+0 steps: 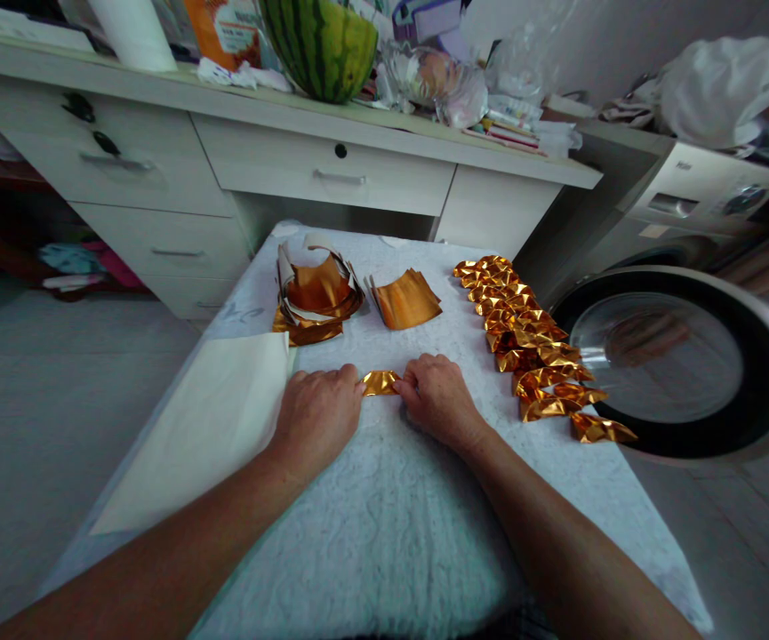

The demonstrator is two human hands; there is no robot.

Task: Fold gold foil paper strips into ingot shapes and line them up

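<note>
Between my two hands lies a small folded piece of gold foil paper (380,383), pinched at both ends just over the cloth. My left hand (321,404) closes on its left end, and my right hand (441,396) grips the right end with thumb and fingers. Beyond them rests a curled stack of gold foil sheets (321,289), partly bent into a ring. To its right sits a smaller curved stack of gold sheets (407,300). Folded gold foil pieces (524,333) stand in rows along the table's right side, with one piece (602,428) nearest me.
A pale sheet of paper (204,418) lies at the left of the cloth-covered table (371,533). Behind stands a white desk with drawers (331,169), holding a watermelon (321,44) and plastic bags. The washing machine's open round door (677,364) is close to the table's right edge.
</note>
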